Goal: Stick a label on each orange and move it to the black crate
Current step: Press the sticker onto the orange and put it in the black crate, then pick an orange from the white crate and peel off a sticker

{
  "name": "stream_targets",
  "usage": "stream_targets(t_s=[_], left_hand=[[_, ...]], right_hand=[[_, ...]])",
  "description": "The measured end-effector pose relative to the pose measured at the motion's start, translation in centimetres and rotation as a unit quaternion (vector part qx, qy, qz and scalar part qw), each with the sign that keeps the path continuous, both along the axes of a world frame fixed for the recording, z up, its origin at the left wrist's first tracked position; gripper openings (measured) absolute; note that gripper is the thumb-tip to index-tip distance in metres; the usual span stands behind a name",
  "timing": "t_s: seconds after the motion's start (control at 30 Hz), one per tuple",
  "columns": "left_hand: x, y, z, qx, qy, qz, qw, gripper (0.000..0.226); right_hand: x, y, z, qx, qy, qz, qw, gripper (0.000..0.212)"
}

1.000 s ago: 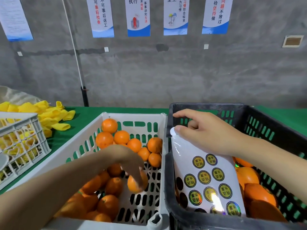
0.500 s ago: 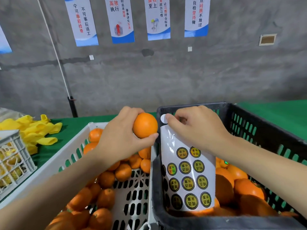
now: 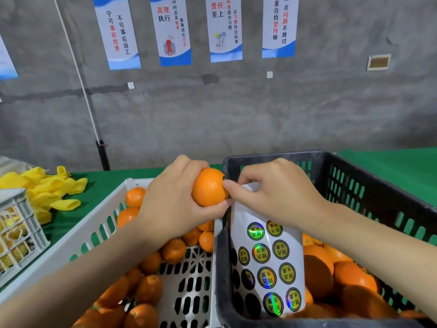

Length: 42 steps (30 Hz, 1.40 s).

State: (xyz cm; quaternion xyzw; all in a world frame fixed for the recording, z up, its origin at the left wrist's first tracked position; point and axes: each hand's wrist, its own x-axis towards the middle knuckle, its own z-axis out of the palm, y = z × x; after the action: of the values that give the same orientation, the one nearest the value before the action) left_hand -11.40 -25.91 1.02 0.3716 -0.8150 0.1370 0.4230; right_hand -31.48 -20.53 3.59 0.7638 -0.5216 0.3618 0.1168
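I count three crates: white crate (image 3: 94,216), black crate (image 3: 272,157), grey crate (image 3: 14,197); one label sheet (image 3: 295,237); one raised orange (image 3: 208,188); four full posters (image 3: 175,31).

Oranges (image 3: 151,290) in left crate (image 3: 59,253); label sheet (image 3: 267,263) upright in right crate (image 3: 283,156)

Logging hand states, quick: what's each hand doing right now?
Left hand: grips the orange.
Right hand: fingers curled on the label sheet top, one fingertip touching the orange.
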Motion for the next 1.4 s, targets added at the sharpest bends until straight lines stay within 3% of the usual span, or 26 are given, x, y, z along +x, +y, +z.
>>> stream_targets(t_s=[0.23, 0.37, 0.53, 0.67, 0.8, 0.97, 1.13, 1.23, 1.4], left_hand=[[-0.1, 0.2, 0.0, -0.005, 0.005, -0.003, 1.0, 0.06], [-0.2, 0.2, 0.0, 0.012, 0.0, 0.005, 1.0, 0.061], [-0.2, 0.2, 0.0, 0.057, 0.024, 0.024, 0.998, 0.057], [-0.1, 0.0, -0.1, 0.099, 0.049, 0.025, 0.994, 0.056], [-0.1, -0.3, -0.3, 0.122, 0.068, 0.034, 0.99, 0.049], [-0.3, -0.2, -0.2, 0.192, 0.092, -0.033, 0.977, 0.052], [-1.6, 1.1, -1.0, 0.305, 0.082, -0.153, 0.937, 0.038], [-2.4, 1.6, -1.5, 0.357, 0.044, -0.208, 0.909, 0.041], [-2.4, 2.0, -1.1, 0.409, 0.069, -0.249, 0.875, 0.037]], right_hand=[[-0.1, 0.1, 0.2, -0.004, 0.022, 0.038, 0.999, 0.048], [0.0, 0.4, 0.2, -0.003, 0.06, 0.021, 0.998, 0.061], [-0.1, 0.5, 0.5, -0.052, 0.038, 0.019, 0.998, 0.04], [-0.3, 0.9, 0.7, -0.007, 0.065, 0.067, 0.996, 0.048], [-0.3, 0.8, 0.4, -0.005, 0.098, 0.094, 0.991, 0.042], [-0.5, 0.4, 0.7, -0.015, -0.014, 0.155, 0.988, 0.032], [-0.5, 0.8, 1.1, -0.065, -0.158, 0.21, 0.963, 0.054], [-0.5, 0.7, 1.0, -0.059, -0.167, 0.182, 0.967, 0.056], [-0.5, 0.0, 0.6, -0.027, -0.156, 0.12, 0.98, 0.058]])
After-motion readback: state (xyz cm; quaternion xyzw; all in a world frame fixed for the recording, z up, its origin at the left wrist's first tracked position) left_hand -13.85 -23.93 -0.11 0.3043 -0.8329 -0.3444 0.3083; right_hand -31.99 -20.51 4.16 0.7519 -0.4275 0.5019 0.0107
